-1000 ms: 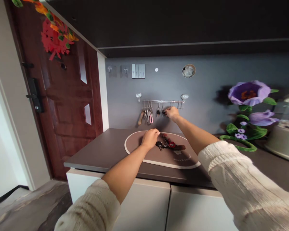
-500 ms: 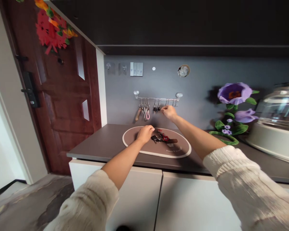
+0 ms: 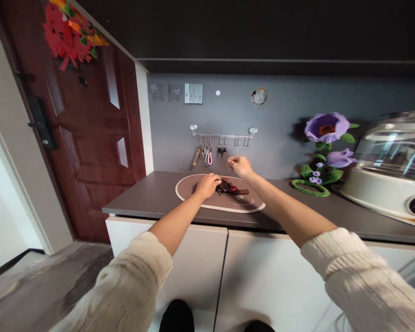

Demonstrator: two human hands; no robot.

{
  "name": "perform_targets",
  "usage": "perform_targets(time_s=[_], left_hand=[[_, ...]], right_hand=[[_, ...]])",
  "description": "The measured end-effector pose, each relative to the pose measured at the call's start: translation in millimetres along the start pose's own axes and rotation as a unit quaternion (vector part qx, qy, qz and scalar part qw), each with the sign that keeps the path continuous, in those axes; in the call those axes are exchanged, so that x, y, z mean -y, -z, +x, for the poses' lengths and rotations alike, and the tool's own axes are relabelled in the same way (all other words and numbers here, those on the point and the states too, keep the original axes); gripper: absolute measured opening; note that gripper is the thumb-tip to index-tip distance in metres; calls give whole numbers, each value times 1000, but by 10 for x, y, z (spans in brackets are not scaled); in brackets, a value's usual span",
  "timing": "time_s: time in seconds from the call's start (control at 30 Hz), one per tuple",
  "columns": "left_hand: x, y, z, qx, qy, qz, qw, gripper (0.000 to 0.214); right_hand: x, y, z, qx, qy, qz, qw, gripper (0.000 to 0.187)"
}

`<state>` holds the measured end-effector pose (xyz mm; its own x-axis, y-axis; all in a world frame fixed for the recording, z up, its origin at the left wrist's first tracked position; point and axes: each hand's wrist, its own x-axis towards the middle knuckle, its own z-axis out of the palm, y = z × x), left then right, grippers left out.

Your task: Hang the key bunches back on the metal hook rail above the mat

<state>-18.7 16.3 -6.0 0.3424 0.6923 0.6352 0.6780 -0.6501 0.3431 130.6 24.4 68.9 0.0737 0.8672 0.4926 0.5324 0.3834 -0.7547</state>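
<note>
My left hand (image 3: 209, 185) is low over the oval brown mat (image 3: 186, 190), its bent fingers closed on the left edge of a pile of keys (image 3: 231, 188). Dark keys, red pieces and a brown strap show in that pile; the fingertips are partly hidden. My right hand (image 3: 241, 166) is in the air above the mat, below the hook rail (image 3: 224, 136), fingers loosely curled and slightly apart with nothing visible in them. From the rail hang keys with a tan strap and a pink loop (image 3: 207, 154), and beside them two black keys (image 3: 222, 151).
The counter (image 3: 131, 193) runs above white cabinet doors (image 3: 190, 263). At right stand a purple crocheted flower (image 3: 327, 128) and a white appliance with a clear top (image 3: 376, 184). A dark cabinet (image 3: 249, 34) overhangs. The red-brown door (image 3: 86, 157) is at left.
My right hand has come down and away from the black keys, which hang on the rail. The left hand has moved onto the pile of keys. The view has shifted slightly.
</note>
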Motion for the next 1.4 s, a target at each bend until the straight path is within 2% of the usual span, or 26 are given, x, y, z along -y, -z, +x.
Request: perform_targets(time_s=[0.23,0.47,0.8,1.1,1.4], left_hand=[[-9,1,-11,34,4,4,999,22],[20,-16,-23,44,-28,14,999,21],[9,9,-9,69,-5,19,997,16],[6,15,6,8,24,17,1000,16],[-27,53,11,-42,60,-27,997,15]], right_hand=[[-200,-65,-329,0,-4,-18,1000,15],[-308,-53,-597,-23,40,-77,996,18],[-369,-80,-632,-17,77,-133,988,21],[-355,-92,-646,-9,84,-167,982,21],[-330,-97,-660,-12,95,-185,978,22]])
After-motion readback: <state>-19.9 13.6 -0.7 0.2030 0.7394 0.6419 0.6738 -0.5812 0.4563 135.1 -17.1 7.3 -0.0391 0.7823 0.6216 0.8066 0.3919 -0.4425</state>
